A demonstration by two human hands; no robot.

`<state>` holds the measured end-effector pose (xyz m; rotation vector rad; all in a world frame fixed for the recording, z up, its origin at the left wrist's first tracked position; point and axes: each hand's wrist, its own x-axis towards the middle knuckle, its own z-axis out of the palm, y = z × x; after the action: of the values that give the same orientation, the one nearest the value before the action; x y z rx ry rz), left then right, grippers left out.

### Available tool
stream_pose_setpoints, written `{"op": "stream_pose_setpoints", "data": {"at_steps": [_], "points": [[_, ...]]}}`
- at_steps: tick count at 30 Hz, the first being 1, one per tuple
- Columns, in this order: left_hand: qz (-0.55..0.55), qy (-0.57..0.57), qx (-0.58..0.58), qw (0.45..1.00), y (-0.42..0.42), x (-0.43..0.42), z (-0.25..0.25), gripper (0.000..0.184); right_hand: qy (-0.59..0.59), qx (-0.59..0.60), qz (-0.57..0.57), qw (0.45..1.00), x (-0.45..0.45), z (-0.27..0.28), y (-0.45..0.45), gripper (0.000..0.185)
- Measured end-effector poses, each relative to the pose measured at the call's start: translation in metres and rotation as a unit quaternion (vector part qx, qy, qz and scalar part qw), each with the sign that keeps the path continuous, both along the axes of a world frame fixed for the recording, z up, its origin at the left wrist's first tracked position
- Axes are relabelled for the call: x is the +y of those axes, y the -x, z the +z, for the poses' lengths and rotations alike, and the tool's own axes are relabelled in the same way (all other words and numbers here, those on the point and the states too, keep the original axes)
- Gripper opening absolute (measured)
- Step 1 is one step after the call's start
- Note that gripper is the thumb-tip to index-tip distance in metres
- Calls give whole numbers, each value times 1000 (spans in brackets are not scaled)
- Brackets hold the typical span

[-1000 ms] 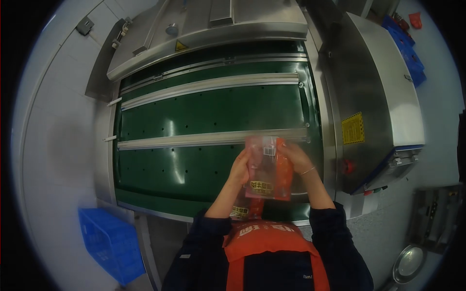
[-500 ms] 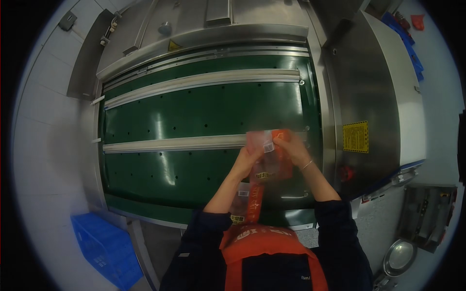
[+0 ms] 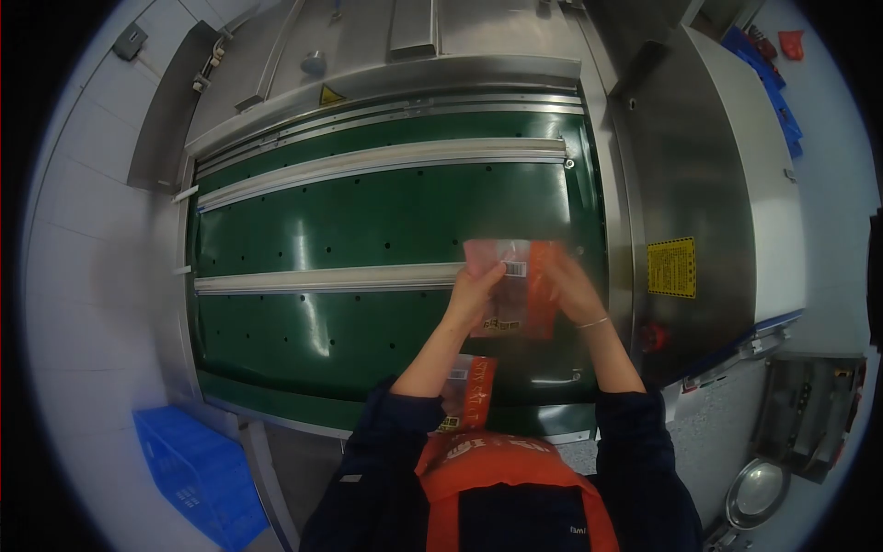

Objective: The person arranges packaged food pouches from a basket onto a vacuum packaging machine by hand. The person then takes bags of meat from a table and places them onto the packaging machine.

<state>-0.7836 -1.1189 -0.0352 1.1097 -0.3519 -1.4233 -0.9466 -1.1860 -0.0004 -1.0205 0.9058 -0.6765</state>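
Observation:
A red and clear plastic pouch [image 3: 509, 299] with a white barcode label is held up above the green belt. My left hand [image 3: 474, 293] grips its left side, thumb on the front near the barcode. At the pouch's red right edge is my right hand [image 3: 574, 293], fingers closed against it and somewhat blurred. A second similar pouch [image 3: 479, 391] lies below, at the near edge of the belt, partly hidden by my left forearm and the red apron.
The green belt [image 3: 248, 345] carries a near metal bar [image 3: 331, 279] and a far metal bar [image 3: 386, 166]. Steel walls frame it. A yellow warning label [image 3: 671, 268] and red knob [image 3: 653, 338] are at right. A blue crate [image 3: 202, 478] stands lower left.
My right hand has slid slightly down and outward along the pouch's right edge. The pouch has shifted a little upward and its front shows flatter. My left hand keeps its grip.

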Motion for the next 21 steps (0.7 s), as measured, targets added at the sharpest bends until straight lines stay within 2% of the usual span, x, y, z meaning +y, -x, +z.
{"op": "stream_pose_setpoints", "data": {"at_steps": [1,2,3,4,5,7,8,9,10,11,12,13,14,15,16,17,21], "points": [[-1,0,-1,1000,-1,-2,1,20,3,-74,-9,997,0,-1,1,25],[-1,34,53,998,-3,-2,2,22,4,-74,-9,997,-1,0,2,25],[-2,65,105,992,-3,-2,4,23,37,-5,51,998,-2,0,4,27],[-5,63,105,992,-2,-2,4,23,69,64,107,990,-1,-1,6,29],[-13,74,70,995,1,-2,5,23,68,64,106,990,2,-5,4,29],[-19,88,35,995,4,-3,10,23,295,183,128,929,9,-15,-6,30],[-65,116,-8,991,3,-4,13,24,312,173,107,928,13,-19,-9,26],[-111,143,-50,982,2,-5,15,24,312,173,106,928,12,-18,-9,26],[-109,145,-50,982,-2,-7,11,24,168,113,75,976,9,-15,-6,24],[-55,78,-26,995,-7,-11,3,20,19,52,44,998,6,-13,-5,22],[0,11,0,1000,-9,-14,4,15,21,53,47,997,4,-17,-4,22],[2,13,-1,1000,-11,-16,6,15,19,21,2,1000,2,-25,-4,21],[16,0,-66,998,-12,-19,8,16,16,-13,-45,999,0,-31,-5,20],[29,-14,-131,991,-14,-21,11,16,17,-15,-46,999,-2,-31,-8,20],[28,-12,-132,991,-15,-24,8,16,21,-4,-85,996,-5,-32,-10,20],[45,-5,-91,995,-17,-29,2,16,28,6,-123,992,-10,-31,-12,20],[73,-14,22,997,-28,-49,-21,15,82,67,-149,983,-41,-58,-21,22]]}}
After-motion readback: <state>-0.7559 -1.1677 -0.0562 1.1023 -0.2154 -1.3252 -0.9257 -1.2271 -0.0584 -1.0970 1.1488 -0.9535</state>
